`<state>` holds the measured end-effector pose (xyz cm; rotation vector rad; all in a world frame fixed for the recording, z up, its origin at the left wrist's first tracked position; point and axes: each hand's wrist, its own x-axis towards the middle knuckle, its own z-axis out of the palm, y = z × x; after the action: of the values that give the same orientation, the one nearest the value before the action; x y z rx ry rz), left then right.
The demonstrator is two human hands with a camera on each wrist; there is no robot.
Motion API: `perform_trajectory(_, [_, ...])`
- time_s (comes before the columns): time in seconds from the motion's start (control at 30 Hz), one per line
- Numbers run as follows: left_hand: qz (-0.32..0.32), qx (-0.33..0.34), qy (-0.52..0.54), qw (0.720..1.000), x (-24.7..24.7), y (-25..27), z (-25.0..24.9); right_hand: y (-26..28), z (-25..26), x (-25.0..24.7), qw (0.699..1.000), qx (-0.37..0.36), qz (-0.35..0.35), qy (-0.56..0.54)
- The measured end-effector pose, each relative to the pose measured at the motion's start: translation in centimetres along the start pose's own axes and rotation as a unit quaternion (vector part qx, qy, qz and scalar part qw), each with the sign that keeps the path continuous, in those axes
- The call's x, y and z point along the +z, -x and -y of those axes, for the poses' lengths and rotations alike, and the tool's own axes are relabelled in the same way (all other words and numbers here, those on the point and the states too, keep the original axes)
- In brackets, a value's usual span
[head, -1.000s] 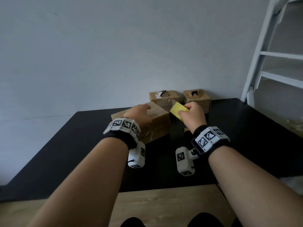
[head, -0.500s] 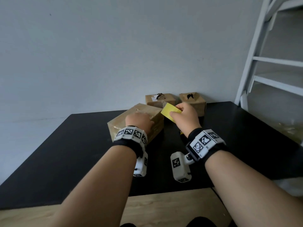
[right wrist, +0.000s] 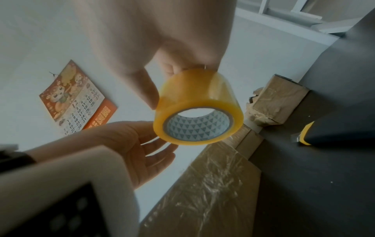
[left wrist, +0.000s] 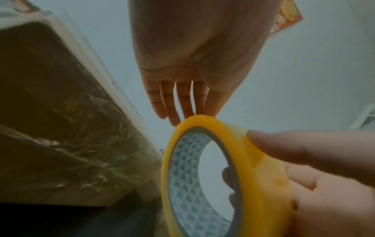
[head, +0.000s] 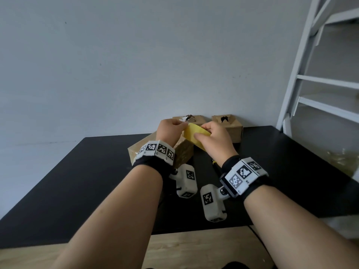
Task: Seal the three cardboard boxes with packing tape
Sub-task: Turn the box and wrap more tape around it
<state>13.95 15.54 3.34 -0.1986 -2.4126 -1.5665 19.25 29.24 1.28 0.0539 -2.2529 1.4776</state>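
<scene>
Above a taped cardboard box (head: 182, 152) on the black bench (head: 87, 171), the right hand (head: 215, 138) grips a yellow packing tape roll (head: 196, 136) while the left hand's (head: 169, 131) straight fingers touch its rim.

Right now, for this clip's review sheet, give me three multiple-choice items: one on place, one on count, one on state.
1. Where is the tape roll?
A. on the table
B. held in the air above the nearest box
C. on the floor

2. How many cardboard boxes are on the black table?
A. one
B. two
C. three

3. What is the right hand doing?
A. gripping the roll
B. resting flat
C. pointing

Answers: 1 B, the roll is raised between both hands; 2 C, one near box and two by the wall; 3 A, thumb and fingers clasp the roll.
</scene>
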Motion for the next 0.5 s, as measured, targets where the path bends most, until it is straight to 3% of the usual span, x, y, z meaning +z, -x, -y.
perform_trajectory(0.3, [0.022, 0.053, -0.135, 0.989, -0.2, 1.1, -0.3, 0.9, -0.1, 0.0, 0.998, -0.014, 0.009, 0.053])
perform_trajectory(0.5, [0.021, 0.023, -0.041, 0.999, -1.2, 1.4, -0.7, 1.1, 0.4, -0.2, 0.995, 0.006, 0.004, 0.100])
